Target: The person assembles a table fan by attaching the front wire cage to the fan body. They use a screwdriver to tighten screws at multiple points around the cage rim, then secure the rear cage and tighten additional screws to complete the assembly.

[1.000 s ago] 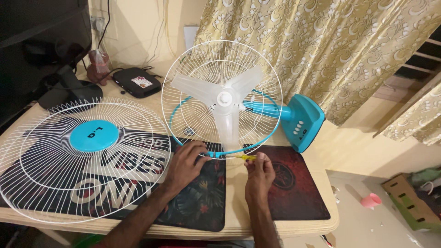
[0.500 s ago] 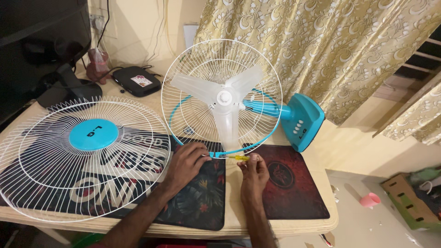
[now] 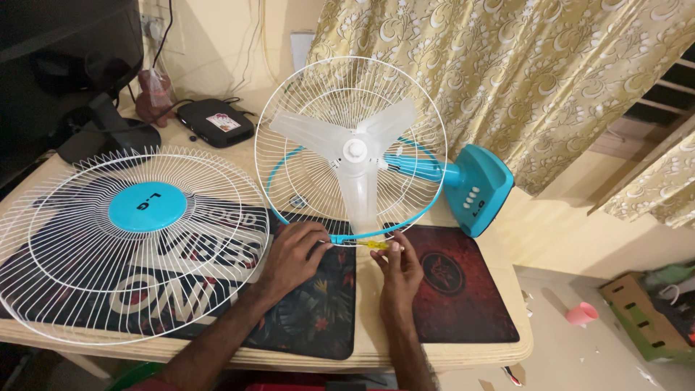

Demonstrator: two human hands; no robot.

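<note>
Two hands meet at the near edge of the fan's teal rim ring (image 3: 347, 235), and little has shifted in the last second. The left hand (image 3: 293, 255) stays curled on the ring at its clip, fingers closed over it. The right hand (image 3: 399, 269) has crept a touch left and nearer, and it still pinches a small yellow-handled screwdriver (image 3: 375, 245) whose tip points left into the clip (I cannot tell whether the tip is actually seated). I read that as the same fastening at the bottom of the ring being worked on, with nothing released yet.

The fan (image 3: 355, 156) lies on its side at the middle of the table (image 3: 507, 347), rear grille (image 3: 304, 87) and pale blades (image 3: 362, 137) facing me, its teal base (image 3: 478, 190) to the right. The detached front grille (image 3: 130, 242) lies flat at the left on a printed mat, unmoved. A dark red mat (image 3: 456, 289) sits under the right hand, and a black box (image 3: 215, 122) rests at the far left.
</note>
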